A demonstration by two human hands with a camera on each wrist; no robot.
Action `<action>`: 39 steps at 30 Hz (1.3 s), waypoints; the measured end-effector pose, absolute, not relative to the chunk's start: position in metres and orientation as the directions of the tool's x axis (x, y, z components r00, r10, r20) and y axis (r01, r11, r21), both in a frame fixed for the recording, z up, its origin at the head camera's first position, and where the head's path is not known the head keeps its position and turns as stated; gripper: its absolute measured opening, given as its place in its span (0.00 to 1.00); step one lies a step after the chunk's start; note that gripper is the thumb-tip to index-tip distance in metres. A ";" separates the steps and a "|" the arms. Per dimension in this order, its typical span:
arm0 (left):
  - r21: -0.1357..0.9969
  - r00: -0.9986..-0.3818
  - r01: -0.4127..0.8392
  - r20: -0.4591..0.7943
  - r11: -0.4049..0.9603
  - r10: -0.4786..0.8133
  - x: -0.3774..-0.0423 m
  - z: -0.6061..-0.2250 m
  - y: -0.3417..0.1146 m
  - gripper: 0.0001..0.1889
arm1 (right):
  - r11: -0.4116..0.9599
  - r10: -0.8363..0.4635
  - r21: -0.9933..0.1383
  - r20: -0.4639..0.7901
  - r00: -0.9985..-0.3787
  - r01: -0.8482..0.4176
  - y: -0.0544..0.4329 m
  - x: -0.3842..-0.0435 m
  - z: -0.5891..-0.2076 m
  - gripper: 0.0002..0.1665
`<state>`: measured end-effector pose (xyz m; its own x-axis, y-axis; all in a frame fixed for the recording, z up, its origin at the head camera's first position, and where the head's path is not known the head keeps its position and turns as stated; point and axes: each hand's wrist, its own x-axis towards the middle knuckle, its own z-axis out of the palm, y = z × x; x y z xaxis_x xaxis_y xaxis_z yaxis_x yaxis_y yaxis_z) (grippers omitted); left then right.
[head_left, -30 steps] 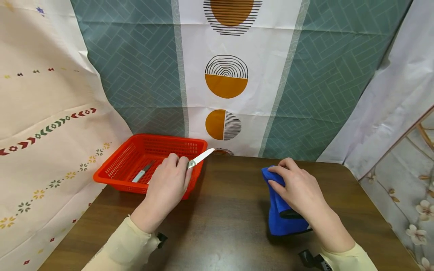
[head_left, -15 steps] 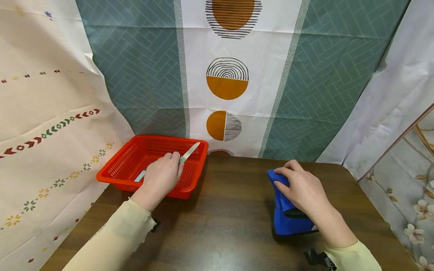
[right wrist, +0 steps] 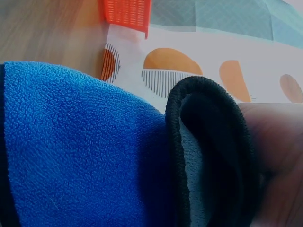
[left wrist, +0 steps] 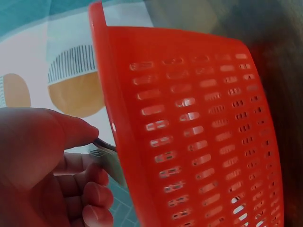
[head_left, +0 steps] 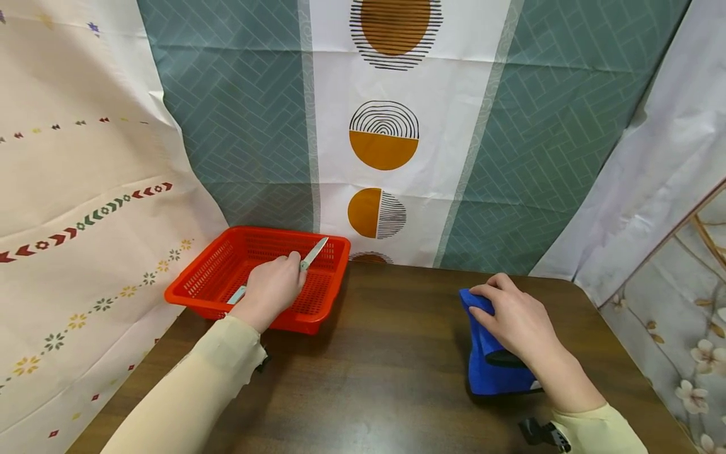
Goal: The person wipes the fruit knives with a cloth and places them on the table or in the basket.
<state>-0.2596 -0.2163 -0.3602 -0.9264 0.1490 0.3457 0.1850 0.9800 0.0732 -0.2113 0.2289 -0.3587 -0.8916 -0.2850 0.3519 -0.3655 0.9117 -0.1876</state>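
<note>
My left hand (head_left: 271,284) grips the pale handle of a folding knife (head_left: 315,251) over the red basket. Its silvery blade points up and to the right, overlapping the basket's far right corner in the head view. The left wrist view shows part of the knife (left wrist: 112,165) just beyond the basket rim, below my thumb. A second knife (head_left: 237,294) with a pale handle lies inside the basket, partly hidden by my hand. At the right, my right hand (head_left: 518,318) pinches a folded blue towel (head_left: 496,378) with dark edging, which hangs down below my fingers.
The red slotted plastic basket (head_left: 193,301) stands at the back left of the brown wooden table (head_left: 391,353). A patterned curtain (head_left: 386,183) hangs behind the table, with more cloth hangings on both sides.
My left hand has moved left and slightly up with the knife, from the basket's right side to over its inside. The towel and right hand have shifted slightly right in view.
</note>
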 end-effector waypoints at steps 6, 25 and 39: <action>0.071 -0.966 0.154 0.219 0.985 0.135 -0.270 -0.362 -0.218 0.10 | 0.914 -0.282 -0.186 0.350 -0.893 -0.361 0.233 -0.214 -0.364 0.22; 0.084 -0.984 0.055 -0.163 0.995 0.068 -0.299 -0.382 -0.225 0.08 | 0.917 -0.288 -0.169 0.343 -0.894 -0.360 0.232 -0.216 -0.377 0.22; 0.068 -0.967 -0.010 -0.254 0.998 0.008 -0.305 -0.392 -0.225 0.06 | 0.919 -0.292 -0.168 0.323 -0.900 -0.358 0.228 -0.222 -0.386 0.22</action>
<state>-0.3054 -0.2247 -0.3925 -0.9672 0.0080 -0.2537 -0.0095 0.9977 0.0678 -0.2221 0.2279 -0.3861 -0.9004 -0.2920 0.3226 -0.3579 0.9186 -0.1676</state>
